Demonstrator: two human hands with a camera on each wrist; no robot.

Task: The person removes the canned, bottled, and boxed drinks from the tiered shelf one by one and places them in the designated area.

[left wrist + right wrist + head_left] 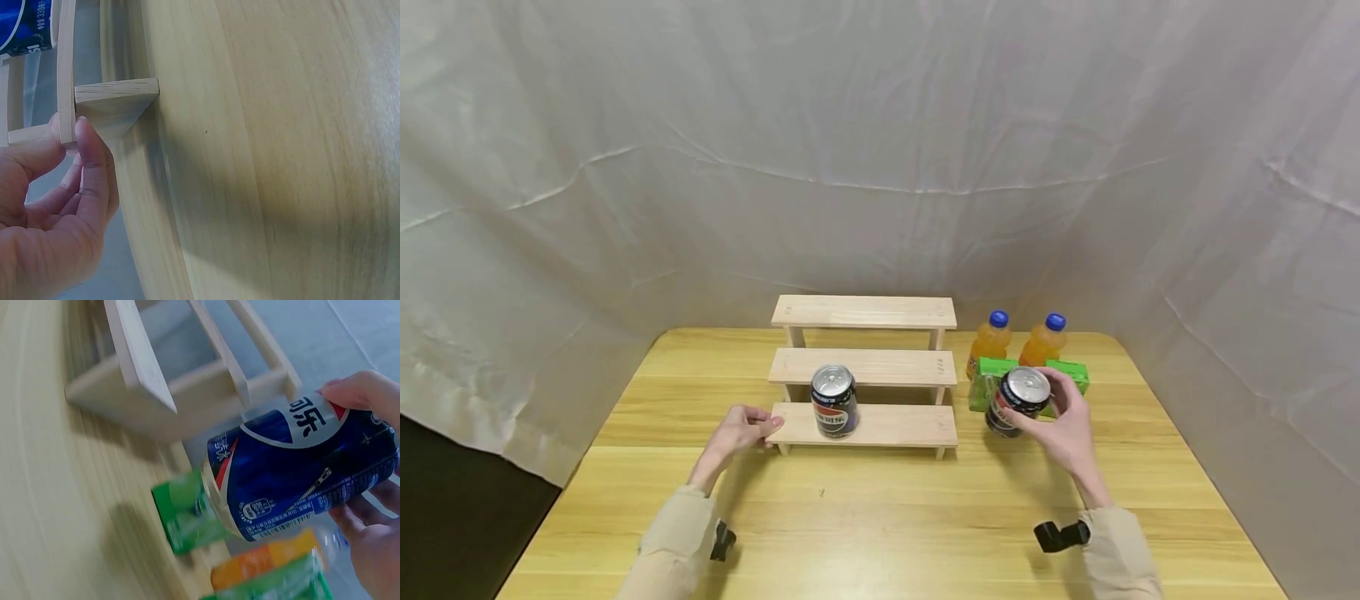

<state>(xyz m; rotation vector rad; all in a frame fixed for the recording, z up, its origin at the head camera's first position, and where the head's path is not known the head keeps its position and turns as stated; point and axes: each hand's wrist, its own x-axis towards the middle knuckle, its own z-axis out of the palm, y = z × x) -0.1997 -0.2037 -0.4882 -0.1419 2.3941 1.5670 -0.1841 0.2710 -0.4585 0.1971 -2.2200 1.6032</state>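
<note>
A three-step wooden rack (pixel 887 425) stands on the table. My left hand (pixel 745 432) pinches the left end of its lowest step, thumb above and fingers below, as the left wrist view shows. On that step, left of its middle, a dark soda can (pixel 833 402) stands upright. To the right of the rack my right hand (pixel 1066 421) grips a second dark soda can (pixel 1018 402), thumb on one side and fingers on the other. In the right wrist view this blue-looking can (pixel 294 465) is held above the table, slightly tilted.
Behind the held can lie green cartons (pixel 1067 373), partly hidden by it. Two orange drink bottles (pixel 990 337) with blue caps stand behind the cartons. A grey cloth (pixel 880 167) hangs behind the wooden table (pixel 865 525).
</note>
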